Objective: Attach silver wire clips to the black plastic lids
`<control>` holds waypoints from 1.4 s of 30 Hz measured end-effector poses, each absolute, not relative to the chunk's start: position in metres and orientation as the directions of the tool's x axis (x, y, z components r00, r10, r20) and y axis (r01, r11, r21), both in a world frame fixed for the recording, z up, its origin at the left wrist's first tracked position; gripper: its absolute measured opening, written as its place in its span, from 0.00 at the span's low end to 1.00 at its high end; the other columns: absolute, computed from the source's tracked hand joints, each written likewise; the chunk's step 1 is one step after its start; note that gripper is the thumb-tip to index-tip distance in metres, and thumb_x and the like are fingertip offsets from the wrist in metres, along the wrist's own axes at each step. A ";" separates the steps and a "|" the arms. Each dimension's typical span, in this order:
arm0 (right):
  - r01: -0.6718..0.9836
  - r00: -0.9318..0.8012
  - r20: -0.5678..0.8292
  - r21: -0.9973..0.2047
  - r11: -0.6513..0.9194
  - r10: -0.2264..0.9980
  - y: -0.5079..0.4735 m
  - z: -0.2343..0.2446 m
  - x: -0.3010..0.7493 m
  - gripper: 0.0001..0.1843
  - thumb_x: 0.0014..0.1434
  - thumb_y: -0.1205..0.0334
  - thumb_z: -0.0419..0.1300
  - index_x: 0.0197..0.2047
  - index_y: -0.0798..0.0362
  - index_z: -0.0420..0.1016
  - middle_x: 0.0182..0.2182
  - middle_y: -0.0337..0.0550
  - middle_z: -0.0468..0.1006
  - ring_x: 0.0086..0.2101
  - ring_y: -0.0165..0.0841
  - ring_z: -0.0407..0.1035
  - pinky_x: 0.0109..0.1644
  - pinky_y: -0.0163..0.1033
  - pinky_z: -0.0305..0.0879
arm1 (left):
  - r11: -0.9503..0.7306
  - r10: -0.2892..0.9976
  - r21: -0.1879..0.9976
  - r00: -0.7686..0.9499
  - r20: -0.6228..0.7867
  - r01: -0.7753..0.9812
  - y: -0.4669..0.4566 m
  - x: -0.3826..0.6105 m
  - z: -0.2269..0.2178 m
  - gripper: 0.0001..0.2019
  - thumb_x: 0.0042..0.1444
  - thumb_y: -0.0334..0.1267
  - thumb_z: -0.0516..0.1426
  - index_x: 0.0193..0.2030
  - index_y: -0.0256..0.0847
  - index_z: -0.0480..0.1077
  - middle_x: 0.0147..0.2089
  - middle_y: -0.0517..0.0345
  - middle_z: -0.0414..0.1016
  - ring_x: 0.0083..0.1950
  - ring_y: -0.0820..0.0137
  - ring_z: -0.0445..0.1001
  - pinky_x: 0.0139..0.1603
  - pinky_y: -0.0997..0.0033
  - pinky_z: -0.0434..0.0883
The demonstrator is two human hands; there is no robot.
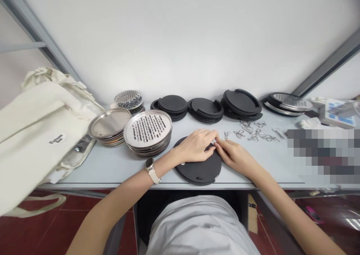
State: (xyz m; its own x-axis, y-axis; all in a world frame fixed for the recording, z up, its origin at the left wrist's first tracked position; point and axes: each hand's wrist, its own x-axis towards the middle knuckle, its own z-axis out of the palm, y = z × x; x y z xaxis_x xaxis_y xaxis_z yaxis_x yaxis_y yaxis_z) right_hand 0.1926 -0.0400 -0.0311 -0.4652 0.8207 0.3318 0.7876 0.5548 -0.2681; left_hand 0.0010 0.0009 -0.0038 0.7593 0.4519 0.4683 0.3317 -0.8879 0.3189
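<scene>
A round black plastic disc (201, 172) lies flat near the front edge of the table. My left hand (197, 146) rests over its upper part, fingers bent together at the rim and thumb on the surface. At the disc's right edge, my right hand (233, 155) pinches with its fingertips against those of my left. Something small and shiny shows between the fingertips, but its shape is hidden. Several small wire clips (252, 135) lie loose to the right of my hands.
Behind my hands stand stacks of black round holders (206, 108). On the left are stacked metal grater discs (147, 129), plain metal discs (109, 123) and a cream bag (36, 116). Another grater disc (292, 101) sits at the back right, near a blue-and-white box (339, 114).
</scene>
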 end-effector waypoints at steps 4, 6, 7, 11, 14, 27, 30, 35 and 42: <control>0.786 -0.469 0.348 -0.255 0.563 0.812 -0.039 -0.032 0.192 0.16 0.69 0.59 0.42 0.38 0.54 0.68 0.23 0.45 0.72 0.24 0.36 0.67 0.29 0.38 0.59 | -0.887 0.453 0.327 0.758 0.469 0.327 0.001 0.001 -0.005 0.06 0.56 0.29 0.52 0.41 0.39 0.60 0.38 0.54 0.69 0.40 0.65 0.69 0.44 0.66 0.67; 0.783 -0.470 0.357 -0.252 0.568 0.807 -0.039 -0.033 0.191 0.16 0.69 0.59 0.42 0.38 0.55 0.68 0.24 0.45 0.72 0.24 0.36 0.67 0.29 0.38 0.59 | -0.886 0.455 0.327 0.758 0.468 0.329 0.001 0.000 -0.005 0.06 0.56 0.29 0.52 0.40 0.40 0.60 0.38 0.54 0.69 0.40 0.65 0.69 0.44 0.65 0.67; 0.784 -0.469 0.360 -0.252 0.568 0.807 -0.039 -0.033 0.191 0.17 0.69 0.59 0.42 0.38 0.55 0.68 0.24 0.46 0.73 0.24 0.36 0.67 0.29 0.38 0.60 | -0.886 0.455 0.325 0.757 0.469 0.331 0.001 0.000 -0.005 0.06 0.56 0.29 0.52 0.40 0.40 0.60 0.38 0.54 0.69 0.40 0.65 0.69 0.44 0.65 0.67; 0.794 -0.460 0.349 -0.251 0.554 0.817 -0.039 -0.034 0.190 0.18 0.69 0.58 0.41 0.38 0.55 0.68 0.23 0.45 0.71 0.24 0.36 0.67 0.29 0.37 0.60 | -0.889 0.450 0.316 0.756 0.475 0.330 0.001 0.000 -0.007 0.07 0.56 0.29 0.52 0.41 0.39 0.60 0.39 0.53 0.69 0.41 0.65 0.69 0.45 0.65 0.67; 0.796 -0.458 0.339 -0.256 0.549 0.822 -0.038 -0.034 0.190 0.17 0.69 0.58 0.42 0.36 0.54 0.68 0.23 0.44 0.71 0.24 0.35 0.67 0.29 0.37 0.59 | -0.888 0.451 0.324 0.758 0.471 0.327 0.002 0.000 -0.008 0.08 0.56 0.28 0.52 0.42 0.39 0.60 0.40 0.53 0.70 0.42 0.64 0.70 0.46 0.64 0.67; 0.801 -0.460 0.374 -0.217 0.558 0.805 -0.039 -0.033 0.190 0.16 0.69 0.58 0.42 0.35 0.53 0.66 0.23 0.44 0.71 0.24 0.35 0.66 0.29 0.37 0.58 | -0.878 0.464 0.350 0.761 0.454 0.327 0.002 0.000 -0.008 0.09 0.56 0.27 0.51 0.44 0.39 0.61 0.41 0.52 0.71 0.44 0.63 0.70 0.48 0.62 0.67; 0.805 -0.451 0.402 -0.203 0.558 0.797 -0.039 -0.034 0.191 0.17 0.69 0.59 0.42 0.29 0.51 0.62 0.21 0.43 0.69 0.22 0.34 0.64 0.28 0.37 0.57 | -0.866 0.486 0.362 0.751 0.448 0.344 0.003 -0.001 -0.009 0.10 0.56 0.25 0.50 0.45 0.39 0.62 0.42 0.52 0.71 0.45 0.63 0.71 0.49 0.61 0.67; 0.808 -0.438 0.397 -0.221 0.547 0.807 -0.039 -0.035 0.190 0.16 0.69 0.59 0.42 0.28 0.50 0.60 0.21 0.40 0.66 0.22 0.33 0.62 0.27 0.36 0.56 | -0.863 0.493 0.361 0.746 0.448 0.353 0.003 -0.002 -0.009 0.10 0.57 0.25 0.49 0.44 0.39 0.61 0.42 0.52 0.70 0.46 0.64 0.70 0.49 0.64 0.68; 0.817 -0.403 0.373 -0.264 0.512 0.836 -0.039 -0.036 0.191 0.16 0.69 0.59 0.42 0.31 0.52 0.62 0.21 0.40 0.66 0.22 0.33 0.62 0.28 0.36 0.57 | -0.851 0.507 0.390 0.743 0.438 0.351 -0.004 -0.004 -0.004 0.10 0.57 0.28 0.52 0.45 0.40 0.60 0.45 0.51 0.65 0.42 0.65 0.70 0.43 0.65 0.70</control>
State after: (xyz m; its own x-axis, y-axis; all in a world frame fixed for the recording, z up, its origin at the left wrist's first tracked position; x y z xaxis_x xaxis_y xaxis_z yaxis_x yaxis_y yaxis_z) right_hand 0.1912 -0.0395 -0.0355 -0.4033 0.8357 0.3729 0.8174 0.5122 -0.2638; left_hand -0.0037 -0.0037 -0.0044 0.7426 0.5070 0.4376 0.3515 -0.8512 0.3898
